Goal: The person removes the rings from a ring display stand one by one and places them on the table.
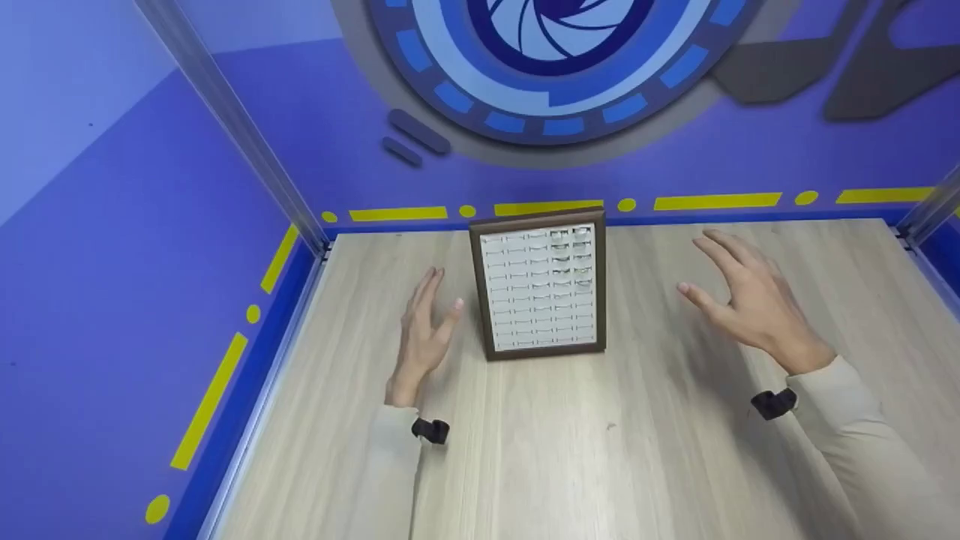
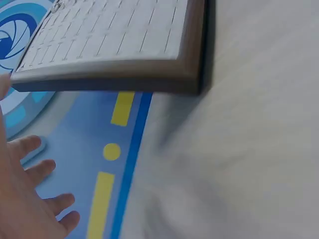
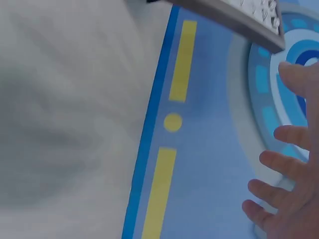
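Observation:
A brown-framed display tray (image 1: 541, 285) with white slotted rows stands tilted near the back of the wooden table (image 1: 570, 450). A few small rings sit in the slots at its top right corner. My left hand (image 1: 424, 330) hovers just left of the tray, fingers straight, holding nothing. My right hand (image 1: 739, 296) is spread open to the right of the tray, apart from it. The left wrist view shows the tray's frame (image 2: 124, 77) and my fingers (image 2: 45, 209) straight. In the right wrist view a corner of the tray (image 3: 239, 17) and my spread fingers (image 3: 284, 164) appear.
Blue walls with yellow dashed stripes (image 1: 716, 201) enclose the table on the back and left. Metal posts (image 1: 240, 127) stand at the back corners. A large round blue emblem (image 1: 555, 52) is on the back wall.

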A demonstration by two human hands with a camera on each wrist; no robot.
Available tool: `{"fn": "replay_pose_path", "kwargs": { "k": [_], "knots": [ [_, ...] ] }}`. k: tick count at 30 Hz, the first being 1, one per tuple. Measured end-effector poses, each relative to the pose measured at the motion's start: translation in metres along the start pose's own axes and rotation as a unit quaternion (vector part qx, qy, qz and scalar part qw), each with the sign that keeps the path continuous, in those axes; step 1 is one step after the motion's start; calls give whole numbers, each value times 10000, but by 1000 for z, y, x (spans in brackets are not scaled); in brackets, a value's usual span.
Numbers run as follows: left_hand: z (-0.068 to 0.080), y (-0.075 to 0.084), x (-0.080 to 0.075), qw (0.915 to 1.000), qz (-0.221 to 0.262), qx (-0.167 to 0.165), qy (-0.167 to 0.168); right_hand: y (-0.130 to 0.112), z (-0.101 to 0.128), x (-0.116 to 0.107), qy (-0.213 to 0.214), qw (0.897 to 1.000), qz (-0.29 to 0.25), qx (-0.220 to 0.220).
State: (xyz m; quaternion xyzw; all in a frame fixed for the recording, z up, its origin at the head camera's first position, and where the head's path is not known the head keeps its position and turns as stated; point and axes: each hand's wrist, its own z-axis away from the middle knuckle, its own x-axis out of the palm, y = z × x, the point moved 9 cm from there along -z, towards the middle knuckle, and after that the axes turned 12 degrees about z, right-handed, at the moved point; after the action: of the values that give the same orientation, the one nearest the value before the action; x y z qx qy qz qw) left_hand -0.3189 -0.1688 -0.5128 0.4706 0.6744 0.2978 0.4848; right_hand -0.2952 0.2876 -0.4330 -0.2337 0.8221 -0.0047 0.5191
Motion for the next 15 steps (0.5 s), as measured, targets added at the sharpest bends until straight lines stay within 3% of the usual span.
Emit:
{"fn": "replay_pose_path", "kwargs": {
  "k": [6, 15],
  "knots": [
    [12, -9, 24, 9932, 1147, -188, -60, -23, -9, 9, 205, 9995, -158, -204],
    [21, -16, 52, 9759, 2088, -576, -257, -54, -21, 26, 428, 9970, -451, -462]
  ]
}}
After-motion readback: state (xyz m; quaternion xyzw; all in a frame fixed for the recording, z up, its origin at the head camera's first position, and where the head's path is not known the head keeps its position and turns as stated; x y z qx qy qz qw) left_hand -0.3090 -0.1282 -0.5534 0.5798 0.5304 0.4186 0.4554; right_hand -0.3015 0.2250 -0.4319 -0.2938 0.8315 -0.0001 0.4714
